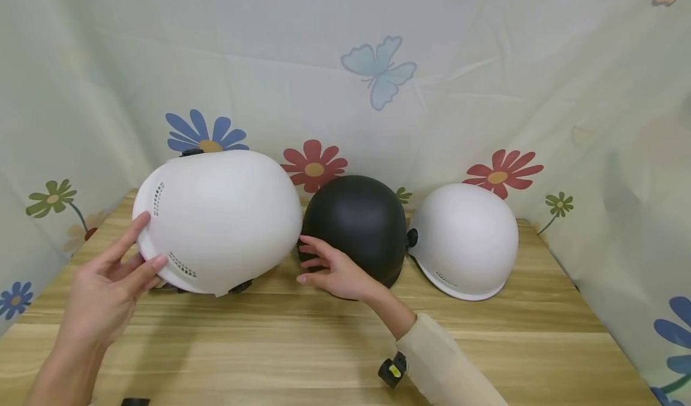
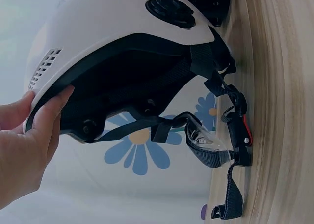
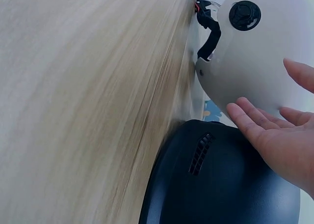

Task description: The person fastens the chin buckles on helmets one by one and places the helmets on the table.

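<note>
A white helmet [image 1: 227, 214] is tilted up on the left, its crown turned to the right. My left hand [image 1: 105, 289] grips its rim near the slotted vents, thumb outside and fingers under the edge, as the left wrist view shows. From its dark inside, black chin straps [image 2: 132, 128] hang down to a buckle [image 2: 239, 135] with a red part, close to the table. My right hand [image 1: 342, 274] has its fingers extended, fingertips right at the helmet's crown end. Beneath that hand stands a black helmet [image 1: 358, 214], partly covered by it in the head view.
A second white helmet [image 1: 466, 238] sits at the right, close beside the black one. All are on a wood-grain table [image 1: 302, 352]. Behind it hangs a pale cloth [image 1: 459, 64] printed with flowers and a butterfly. A small black device [image 1: 393, 370] sits at my right sleeve [image 1: 442, 358].
</note>
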`<state>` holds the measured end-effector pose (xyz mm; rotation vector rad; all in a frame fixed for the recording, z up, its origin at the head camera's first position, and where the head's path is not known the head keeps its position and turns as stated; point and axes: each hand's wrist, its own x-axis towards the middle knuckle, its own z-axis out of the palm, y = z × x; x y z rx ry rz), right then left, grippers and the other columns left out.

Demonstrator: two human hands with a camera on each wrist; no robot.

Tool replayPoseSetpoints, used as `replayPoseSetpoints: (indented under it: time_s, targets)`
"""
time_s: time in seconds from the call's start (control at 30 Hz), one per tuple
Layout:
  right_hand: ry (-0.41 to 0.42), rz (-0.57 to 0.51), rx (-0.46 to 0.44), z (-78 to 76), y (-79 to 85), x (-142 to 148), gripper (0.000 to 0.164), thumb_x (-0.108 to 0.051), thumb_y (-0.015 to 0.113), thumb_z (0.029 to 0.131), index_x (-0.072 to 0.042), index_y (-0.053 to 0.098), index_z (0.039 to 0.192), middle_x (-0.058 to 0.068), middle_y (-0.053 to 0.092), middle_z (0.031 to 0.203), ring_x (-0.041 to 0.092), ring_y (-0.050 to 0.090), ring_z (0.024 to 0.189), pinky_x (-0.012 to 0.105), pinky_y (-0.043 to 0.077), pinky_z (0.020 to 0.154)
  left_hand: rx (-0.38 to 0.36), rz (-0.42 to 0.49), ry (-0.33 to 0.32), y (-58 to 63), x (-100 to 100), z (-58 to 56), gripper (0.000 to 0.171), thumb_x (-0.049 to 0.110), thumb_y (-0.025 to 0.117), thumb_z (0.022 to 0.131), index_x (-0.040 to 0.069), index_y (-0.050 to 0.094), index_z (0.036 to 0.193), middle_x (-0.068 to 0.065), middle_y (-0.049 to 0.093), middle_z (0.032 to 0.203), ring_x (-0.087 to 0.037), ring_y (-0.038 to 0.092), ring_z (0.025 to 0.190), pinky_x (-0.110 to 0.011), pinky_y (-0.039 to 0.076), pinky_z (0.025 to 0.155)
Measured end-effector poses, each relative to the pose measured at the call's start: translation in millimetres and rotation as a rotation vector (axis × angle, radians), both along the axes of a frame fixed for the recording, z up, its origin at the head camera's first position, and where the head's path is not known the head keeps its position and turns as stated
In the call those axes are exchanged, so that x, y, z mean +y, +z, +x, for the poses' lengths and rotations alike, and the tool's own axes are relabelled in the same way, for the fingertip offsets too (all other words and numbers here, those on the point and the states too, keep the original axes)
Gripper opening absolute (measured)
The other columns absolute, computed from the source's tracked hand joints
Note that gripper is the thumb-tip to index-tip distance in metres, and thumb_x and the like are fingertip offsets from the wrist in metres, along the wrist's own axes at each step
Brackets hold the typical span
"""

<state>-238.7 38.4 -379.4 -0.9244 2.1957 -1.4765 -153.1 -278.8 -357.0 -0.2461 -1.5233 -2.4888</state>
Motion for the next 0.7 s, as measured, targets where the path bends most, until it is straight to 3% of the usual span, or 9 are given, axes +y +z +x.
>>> replayPoseSetpoints:
  time_s: [0.4, 0.57, 0.7]
  targets:
    - [0.025, -0.040, -0.036, 1.5, 0.0, -4.2, 0.071, 0.001, 0.063, 0.083, -0.004, 0.025, 0.143, 0.017, 0.034, 0.141, 0.034, 0.046, 0.118, 0.045, 0.041, 0.093, 0.061, -0.079, 0.003, -3.4, -11.5, 0.3, 0.070, -0.022, 0.047, 0.083, 0.012, 0.032, 0.142, -0.004, 0.017, 0.150, -0.008, 0.058, 0.102, -0.026, 0.050, 0.072]
    - [0.025, -0.030, -0.032, -0.2, -0.8, -7.3, 0.072, 0.000, 0.064, 0.083, -0.005, 0.025, 0.143, 0.015, 0.031, 0.143, 0.035, 0.045, 0.119, 0.046, 0.040, 0.093, 0.022, -0.158, 0.047, -6.7, -15.3, -2.2, 0.074, -0.019, 0.052, 0.082, 0.018, 0.029, 0.143, -0.007, 0.020, 0.149, -0.004, 0.057, 0.101, -0.023, 0.050, 0.071]
    - [0.016, -0.030, -0.034, -1.9, -3.0, -8.1, 0.070, -0.002, 0.065, 0.083, -0.008, 0.028, 0.142, 0.013, 0.035, 0.141, 0.036, 0.045, 0.118, 0.047, 0.040, 0.094, 0.005, -0.212, 0.026, -11.0, -20.0, -4.4, 0.079, -0.018, 0.053, 0.082, 0.022, 0.025, 0.145, -0.011, 0.012, 0.151, -0.002, 0.055, 0.101, -0.021, 0.050, 0.071]
